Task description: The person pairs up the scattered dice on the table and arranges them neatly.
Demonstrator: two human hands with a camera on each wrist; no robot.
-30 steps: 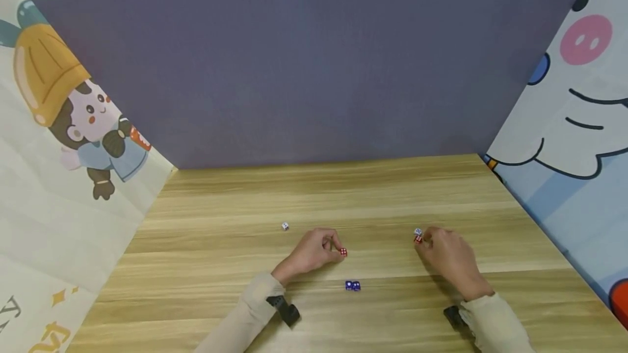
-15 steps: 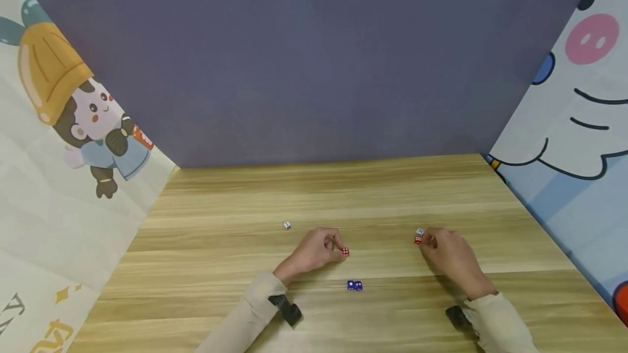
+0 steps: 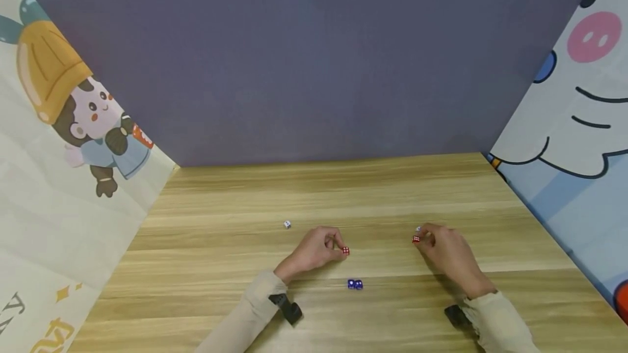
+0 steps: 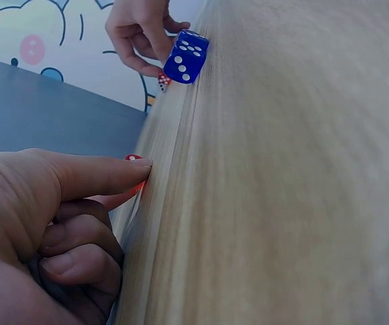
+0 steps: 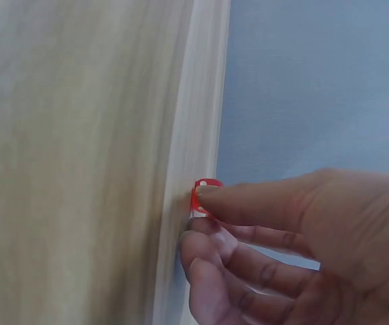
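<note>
Thumb and index finger of my left hand (image 3: 314, 249) pinch a red die (image 3: 345, 250) low over the wooden table. In the left wrist view this red die (image 4: 139, 161) is mostly hidden behind the fingers. Farther right, my right hand (image 3: 452, 255) holds a second red die (image 3: 416, 239) at its fingertips; the thumb lies over this die (image 5: 207, 193) in the right wrist view. A white die (image 3: 418, 229) sits just beyond it, partly covered by the index finger. Whether that finger touches the white die, I cannot tell.
Two blue dice (image 3: 355, 284) lie side by side on the wooden table (image 3: 245, 195), nearer me and between the hands. Another white die (image 3: 287, 224) rests beyond the left hand. A grey panel (image 3: 324, 70) stands along the far edge, with printed cloths at both sides.
My right index finger has shifted over the far white die, which now shows less. The red die in that hand moved very slightly left. My left hand stays in place on its die.
</note>
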